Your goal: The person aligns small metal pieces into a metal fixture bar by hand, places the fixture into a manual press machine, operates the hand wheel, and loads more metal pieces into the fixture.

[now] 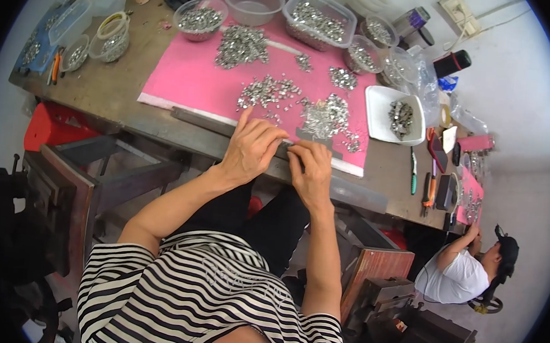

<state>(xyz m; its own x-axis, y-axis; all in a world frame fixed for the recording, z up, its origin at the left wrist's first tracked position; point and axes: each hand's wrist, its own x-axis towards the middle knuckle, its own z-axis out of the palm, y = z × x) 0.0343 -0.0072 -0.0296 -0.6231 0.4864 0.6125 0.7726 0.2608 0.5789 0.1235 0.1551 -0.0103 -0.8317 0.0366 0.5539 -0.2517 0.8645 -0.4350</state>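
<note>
My left hand (251,145) is at the front edge of the bench, its thumb and fingers closed in a pinch over a dark metal bar. Close beside it, my right hand (311,168) has its fingers curled and pinched too. Whatever is between the fingertips is too small to make out. The dark metal bar (203,122) runs along the cloth's front edge, partly hidden by my hands. Just beyond, on a pink cloth (186,79), lie a loose pile of small silver metal pieces (268,93) and a denser pile of silver pieces (325,116).
Tubs of metal pieces (317,23) line the back, beside a bare clear bowl (253,5). A white tray (376,115) stands right, near pliers (428,193) and a green-handled tool (413,171). A co-worker (462,274) sits far right; a red stool (55,127) is left.
</note>
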